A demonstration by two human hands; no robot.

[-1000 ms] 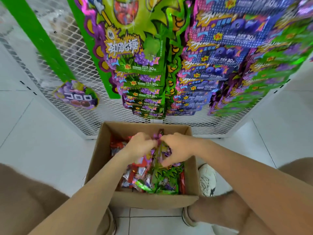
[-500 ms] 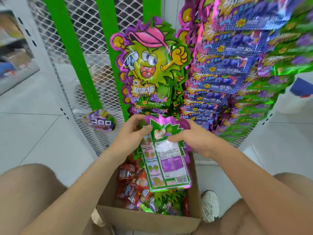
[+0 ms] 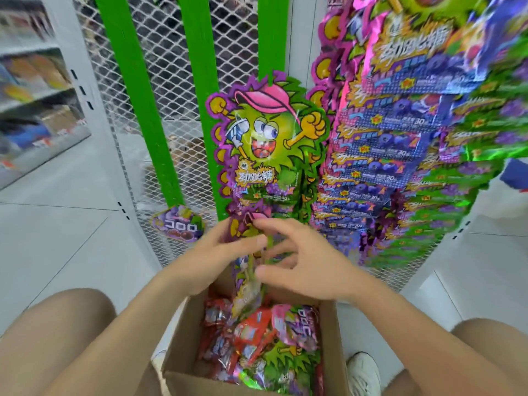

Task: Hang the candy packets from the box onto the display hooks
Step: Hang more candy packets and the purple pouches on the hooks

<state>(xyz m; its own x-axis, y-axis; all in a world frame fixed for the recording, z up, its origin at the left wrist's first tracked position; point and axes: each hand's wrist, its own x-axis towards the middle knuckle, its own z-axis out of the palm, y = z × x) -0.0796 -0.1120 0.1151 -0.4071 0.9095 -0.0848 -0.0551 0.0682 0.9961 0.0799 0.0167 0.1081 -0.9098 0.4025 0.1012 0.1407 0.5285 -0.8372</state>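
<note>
A green and purple candy packet (image 3: 248,292) hangs edge-on between my hands, just below the column of matching packets (image 3: 267,138) hung on the mesh display. My left hand (image 3: 217,252) pinches the packet's top near the lowest hung packet. My right hand (image 3: 297,264) touches its other side with fingers spread, thumb and fingertips on the packet. The hook itself is hidden behind the packets. Below stands the cardboard box (image 3: 180,338), holding several red, pink and green packets (image 3: 257,344).
Dense rows of blue and green packets (image 3: 400,155) hang to the right. A purple packet (image 3: 178,225) hangs low on the mesh (image 3: 183,67) between green posts (image 3: 137,95). Store shelves (image 3: 34,81) stand at the left. My knees and a white shoe (image 3: 363,372) flank the box.
Both hands lifted a green packet out of the box and up toward the hung column. It has turned from flat, back side facing me, to edge-on. My view tilted upward.
</note>
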